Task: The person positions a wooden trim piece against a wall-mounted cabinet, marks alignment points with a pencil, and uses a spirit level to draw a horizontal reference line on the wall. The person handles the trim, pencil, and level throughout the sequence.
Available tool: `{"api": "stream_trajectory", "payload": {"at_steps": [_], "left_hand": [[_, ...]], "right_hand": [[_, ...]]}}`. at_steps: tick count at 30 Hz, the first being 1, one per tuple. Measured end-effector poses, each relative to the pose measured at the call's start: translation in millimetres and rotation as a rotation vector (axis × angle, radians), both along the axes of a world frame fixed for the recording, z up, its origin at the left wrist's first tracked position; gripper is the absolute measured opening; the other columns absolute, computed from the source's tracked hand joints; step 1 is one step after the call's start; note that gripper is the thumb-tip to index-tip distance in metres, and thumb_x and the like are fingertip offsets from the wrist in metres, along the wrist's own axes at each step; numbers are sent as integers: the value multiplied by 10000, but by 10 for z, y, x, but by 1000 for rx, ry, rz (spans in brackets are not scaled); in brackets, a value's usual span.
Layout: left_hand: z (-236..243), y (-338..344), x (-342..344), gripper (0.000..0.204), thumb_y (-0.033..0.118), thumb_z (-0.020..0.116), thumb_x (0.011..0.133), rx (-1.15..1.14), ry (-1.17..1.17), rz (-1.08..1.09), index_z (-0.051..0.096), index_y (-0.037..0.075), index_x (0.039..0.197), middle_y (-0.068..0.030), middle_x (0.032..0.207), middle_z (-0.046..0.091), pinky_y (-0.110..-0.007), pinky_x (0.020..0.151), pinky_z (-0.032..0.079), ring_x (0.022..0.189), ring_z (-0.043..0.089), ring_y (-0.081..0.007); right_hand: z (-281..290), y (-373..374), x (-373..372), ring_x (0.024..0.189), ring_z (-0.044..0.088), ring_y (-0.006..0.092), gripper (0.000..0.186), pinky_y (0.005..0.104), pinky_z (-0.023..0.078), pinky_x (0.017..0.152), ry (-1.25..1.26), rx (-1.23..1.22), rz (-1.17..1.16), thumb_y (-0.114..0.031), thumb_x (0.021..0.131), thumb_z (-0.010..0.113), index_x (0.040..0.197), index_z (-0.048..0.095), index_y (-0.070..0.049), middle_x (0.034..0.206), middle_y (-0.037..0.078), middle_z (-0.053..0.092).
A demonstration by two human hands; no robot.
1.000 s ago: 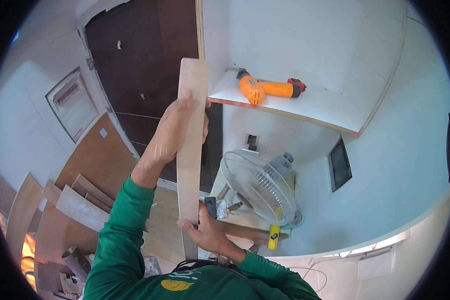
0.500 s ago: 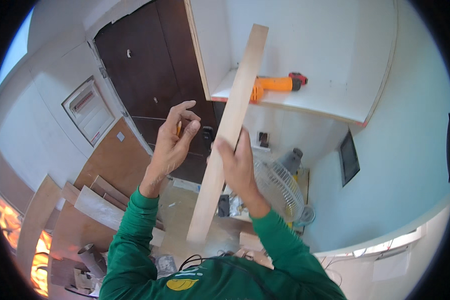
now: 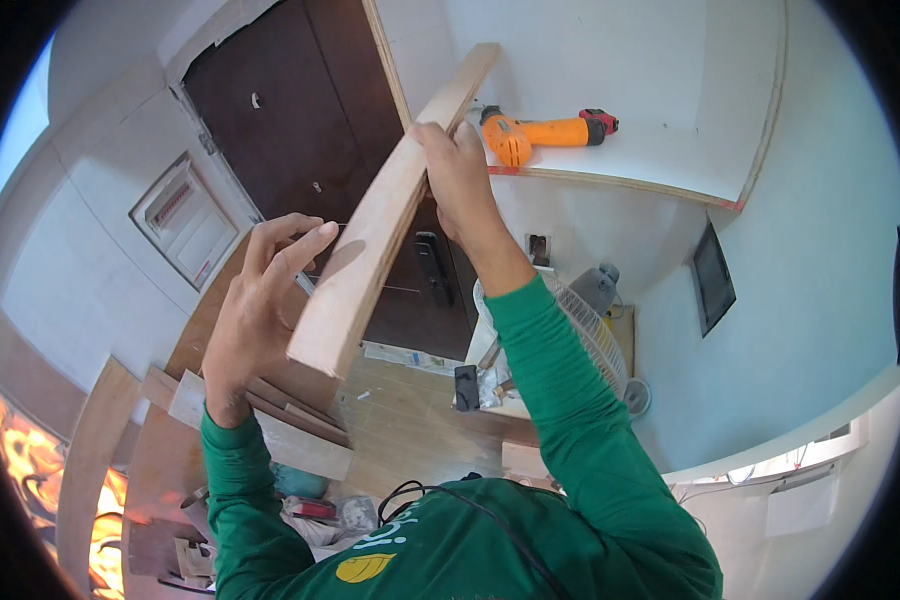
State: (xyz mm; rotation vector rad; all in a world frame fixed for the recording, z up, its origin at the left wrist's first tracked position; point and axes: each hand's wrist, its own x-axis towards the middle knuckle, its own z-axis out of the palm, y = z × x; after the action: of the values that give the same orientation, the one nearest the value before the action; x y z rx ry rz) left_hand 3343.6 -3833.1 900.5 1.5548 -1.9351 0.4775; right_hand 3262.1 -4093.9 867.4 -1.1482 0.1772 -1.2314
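My right hand [image 3: 462, 185] is closed around a long pale wooden board [image 3: 375, 235], the thumb lying across its upper face and the fingers wrapped under the far edge. From that grip the board slants down and left toward my body, its squared near end just beside my left hand [image 3: 255, 300], while its other end runs up and away in front of the white cabinet [image 3: 660, 165]. My left fingers are half curled, with the thumb stretched toward the board's edge; whether they touch it or pinch anything I can't fairly tell from this angle.

Just right of my right grip an orange drill [image 3: 535, 135] (red at the tip of its handle) lies on its side on the cabinet's floor. Behind the board stands a dark brown door [image 3: 300, 130], its black lock [image 3: 432, 270] just below my right hand. Lower down, past my right forearm, a grey-white fan [image 3: 595, 330] is partly covered by my green sleeve [image 3: 570, 400]. Nearer my body than the right grip sits a small dark flat object [image 3: 466, 388]. Below my left hand, several wooden panels [image 3: 305, 450] lean together.
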Motion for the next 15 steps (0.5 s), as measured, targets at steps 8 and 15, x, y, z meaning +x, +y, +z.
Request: {"api": "stream_trajectory", "payload": {"at_steps": [8, 15], "left_hand": [[-19, -14, 40, 736, 184, 1011, 636, -513, 62, -193, 700, 36, 1286, -181, 1136, 728, -365, 807, 598, 1035, 719, -284], [38, 172, -25, 451, 25, 931, 725, -508, -261, 4, 737, 38, 1132, -157, 1073, 764, -297, 689, 573, 923, 730, -232]], "right_hand": [[508, -33, 139, 722, 677, 177, 280, 369, 584, 570, -37, 11, 86, -262, 968, 624, 1024, 594, 11, 894, 88, 637], [384, 45, 36, 700, 680, 175, 327, 350, 612, 556, 60, -48, 117, -311, 993, 643, 1038, 607, 11, 884, 73, 648]]}}
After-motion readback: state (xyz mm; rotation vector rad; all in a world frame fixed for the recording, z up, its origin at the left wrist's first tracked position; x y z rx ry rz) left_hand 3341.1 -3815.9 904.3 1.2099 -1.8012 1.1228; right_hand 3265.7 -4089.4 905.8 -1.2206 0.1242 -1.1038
